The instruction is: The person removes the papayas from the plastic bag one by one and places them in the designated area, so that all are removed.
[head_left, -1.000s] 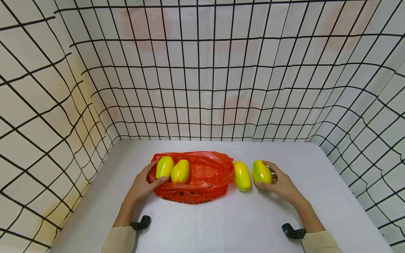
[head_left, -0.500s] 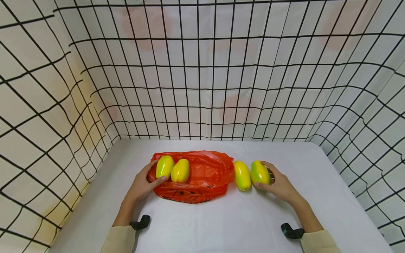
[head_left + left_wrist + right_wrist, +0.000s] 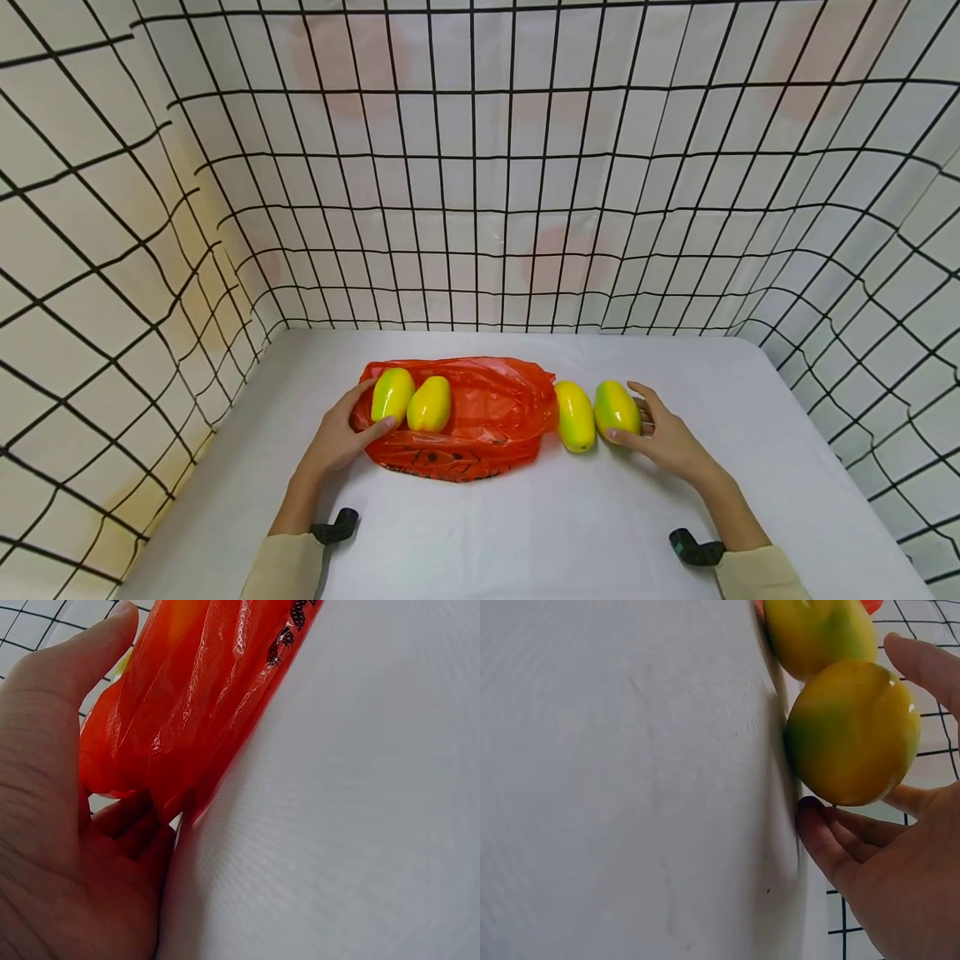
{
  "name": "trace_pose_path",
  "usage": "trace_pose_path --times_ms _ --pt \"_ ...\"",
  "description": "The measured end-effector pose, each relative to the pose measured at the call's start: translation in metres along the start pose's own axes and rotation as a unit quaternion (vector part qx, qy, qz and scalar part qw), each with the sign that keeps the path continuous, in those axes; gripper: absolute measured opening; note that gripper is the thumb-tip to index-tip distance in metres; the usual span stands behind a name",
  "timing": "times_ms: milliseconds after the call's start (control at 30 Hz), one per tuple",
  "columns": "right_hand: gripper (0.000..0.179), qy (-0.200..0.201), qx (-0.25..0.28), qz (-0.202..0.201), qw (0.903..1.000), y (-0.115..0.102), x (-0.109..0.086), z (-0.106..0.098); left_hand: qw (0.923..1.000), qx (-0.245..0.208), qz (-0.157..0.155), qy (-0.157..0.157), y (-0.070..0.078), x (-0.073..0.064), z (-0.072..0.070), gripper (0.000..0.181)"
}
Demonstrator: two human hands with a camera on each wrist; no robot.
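A red plastic bag [image 3: 487,412] lies spread on the table, its mouth facing up. Inside its left part sit two shiny yellow-green mangoes, a greener one [image 3: 392,395] and a yellower one [image 3: 430,404]. My left hand [image 3: 335,435] holds the bag's left end, thumb in front and fingers behind; in the left wrist view the fingers partly hide under the red plastic. Right of the bag lies a third mango [image 3: 575,417], touching its edge. Beside that rests a fourth mango [image 3: 617,407]. Around its right side my right hand [image 3: 663,433] spreads, with the thumb [image 3: 922,667] standing off it.
A white cloth covers the table [image 3: 510,533]. Black wire grid panels [image 3: 487,208] backed with pale sheeting enclose the back and both sides. Each wrist wears a black camera mount, one on the left [image 3: 336,527] and one on the right [image 3: 696,548].
The rightmost mango has shifted slightly left, closer to its neighbour. My right hand moved left with it, then loosened and drew back a little. The left hand stays put.
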State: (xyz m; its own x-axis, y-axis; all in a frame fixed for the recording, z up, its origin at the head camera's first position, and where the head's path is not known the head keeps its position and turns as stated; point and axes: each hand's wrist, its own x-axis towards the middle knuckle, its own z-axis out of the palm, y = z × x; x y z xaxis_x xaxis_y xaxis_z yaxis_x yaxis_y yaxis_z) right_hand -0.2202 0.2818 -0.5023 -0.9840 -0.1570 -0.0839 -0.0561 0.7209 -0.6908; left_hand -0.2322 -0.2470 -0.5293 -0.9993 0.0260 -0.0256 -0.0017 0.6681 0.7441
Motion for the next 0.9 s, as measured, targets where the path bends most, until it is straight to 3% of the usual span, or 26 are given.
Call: trace_pose_path --times_ms 300,633,900 --pt "0.095 0.041 0.039 -0.013 0.9983 0.000 0.000 -0.005 1.0000 0.002 0.001 -0.001 0.000 0.000 0.000 0.099" --pt "0.074 0.114 0.067 -0.040 0.9905 -0.004 -0.001 -0.015 0.9998 0.011 0.012 0.008 0.000 0.001 0.000 0.097" --pt "0.071 0.129 0.089 -0.062 0.9857 -0.016 0.005 -0.016 0.9999 0.004 0.008 0.005 -0.001 0.001 -0.001 0.098"
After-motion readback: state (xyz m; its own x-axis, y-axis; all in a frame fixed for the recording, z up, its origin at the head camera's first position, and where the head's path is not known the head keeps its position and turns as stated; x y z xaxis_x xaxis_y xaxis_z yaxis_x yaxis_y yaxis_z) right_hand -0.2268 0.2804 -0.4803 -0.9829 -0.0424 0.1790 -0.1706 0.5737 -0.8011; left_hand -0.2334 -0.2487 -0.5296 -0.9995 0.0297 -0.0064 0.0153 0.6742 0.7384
